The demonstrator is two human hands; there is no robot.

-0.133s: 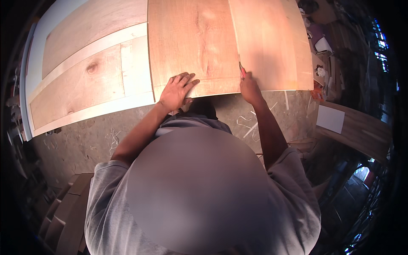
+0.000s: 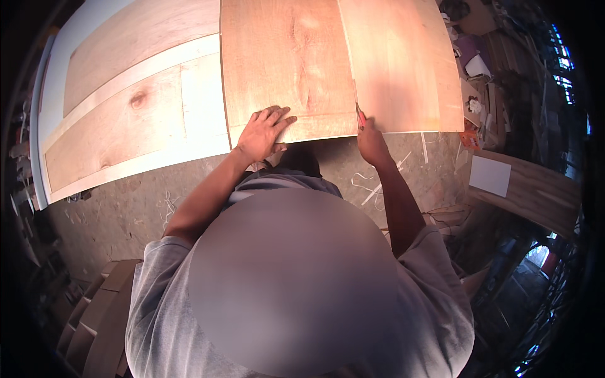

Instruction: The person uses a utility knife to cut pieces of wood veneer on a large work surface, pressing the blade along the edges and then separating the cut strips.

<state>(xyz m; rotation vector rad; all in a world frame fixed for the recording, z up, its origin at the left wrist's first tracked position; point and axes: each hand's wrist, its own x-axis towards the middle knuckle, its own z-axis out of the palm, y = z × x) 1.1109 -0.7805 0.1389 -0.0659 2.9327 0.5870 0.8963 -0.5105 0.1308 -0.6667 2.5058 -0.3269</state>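
A brown wooden board (image 2: pixel 283 63) lies in the middle of the work surface, its near edge facing me. My left hand (image 2: pixel 261 132) rests on its near left corner, fingers spread flat on the wood and thumb at the edge. At the board's right edge, my right hand (image 2: pixel 372 140) is closed around a red utility knife (image 2: pixel 361 116). The thin tip of the knife lies along the seam between this board and the paler wooden panel (image 2: pixel 403 69) on the right. My fingers hide most of the handle.
Another wooden panel (image 2: pixel 120 120) with pale strips lies to the left. White offcut strips (image 2: pixel 370 188) litter the floor below the near edge. To the right stands a brown board (image 2: pixel 535 195) with a white sheet (image 2: pixel 490 177) on it. Cardboard boxes (image 2: pixel 107 309) sit at lower left.
My right hand has drawn the utility knife a little toward me along the seam. My left hand stays in place on the board.
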